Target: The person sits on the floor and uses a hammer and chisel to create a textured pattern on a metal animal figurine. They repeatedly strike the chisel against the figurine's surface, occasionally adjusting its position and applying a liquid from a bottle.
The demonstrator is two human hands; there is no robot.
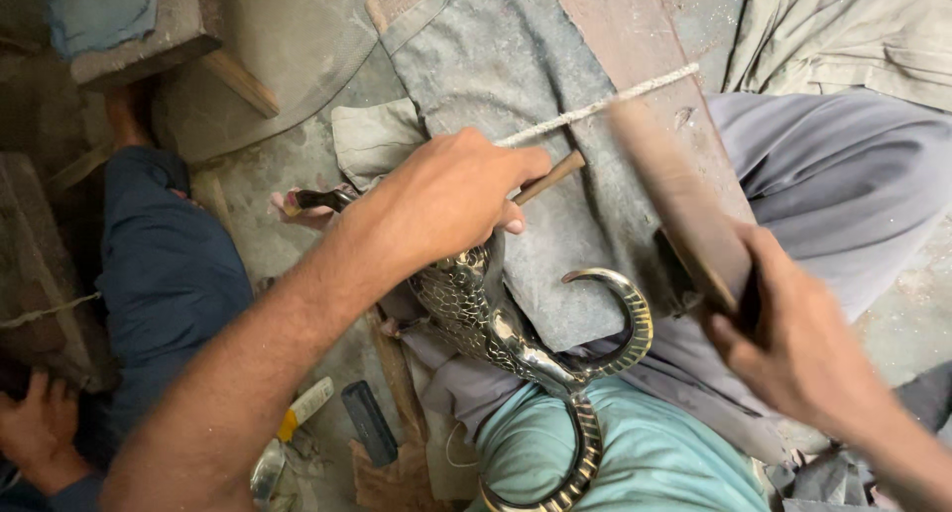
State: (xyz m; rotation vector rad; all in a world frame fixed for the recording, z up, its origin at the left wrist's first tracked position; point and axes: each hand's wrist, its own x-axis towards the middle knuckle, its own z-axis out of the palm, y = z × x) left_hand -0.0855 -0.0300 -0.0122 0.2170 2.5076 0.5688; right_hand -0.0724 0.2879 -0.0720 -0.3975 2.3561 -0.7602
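My left hand point(451, 195) grips a thin brown rod-like tool point(551, 177) and presses its tip down onto a curved brass figure point(496, 324) with an engraved scale pattern. The figure lies across my lap, its hooked end point(620, 314) curling right and its tail running down over my teal garment point(635, 453). My right hand point(783, 334) holds a flat wooden mallet point(674, 205), blurred, raised to the right of the tool's upper end. A grey cloth point(516, 66) lies under the work.
Another person in dark blue trousers point(164, 274) sits at left, one hand point(40, 428) low at the corner. Someone in grey clothing point(843, 175) is at right. A white cord point(605, 101), wooden blocks point(139, 26) and small tools point(369, 423) lie on the concrete floor.
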